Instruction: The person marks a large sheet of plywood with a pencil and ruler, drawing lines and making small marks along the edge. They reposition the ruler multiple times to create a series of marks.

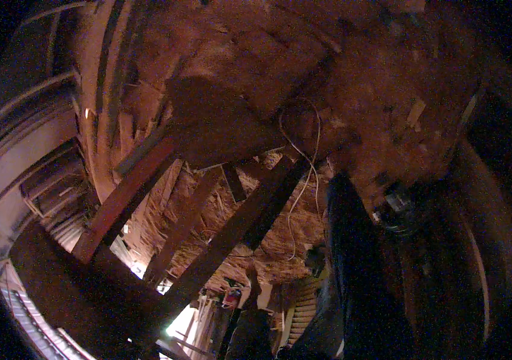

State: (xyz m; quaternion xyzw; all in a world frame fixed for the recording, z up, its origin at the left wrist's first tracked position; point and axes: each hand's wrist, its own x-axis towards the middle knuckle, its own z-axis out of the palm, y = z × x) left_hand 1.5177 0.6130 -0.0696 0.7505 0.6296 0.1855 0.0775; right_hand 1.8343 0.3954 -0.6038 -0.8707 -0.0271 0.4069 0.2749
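The picture is very dark, and I cannot make out either of my hands in it. A dark blue cloth shape (355,264), a sleeve or a trouser leg, rises from the lower edge right of the middle. Left of it, long wooden beams (226,240) slant up toward a broad dark board (220,123). One beam (127,195) is reddish. A thin pale cord (292,225) loops near the board's right side and trails downward. In shadow on the right sits a small object with a greyish metallic glint (397,201); its kind is unclear.
Wood shavings or straw-like litter (187,231) lie beneath the beams. Long timbers (96,90) stand at the upper left. A slatted panel (304,312) and a red item (230,297) show near the bottom. Bright light enters at a gap (181,322) lower left.
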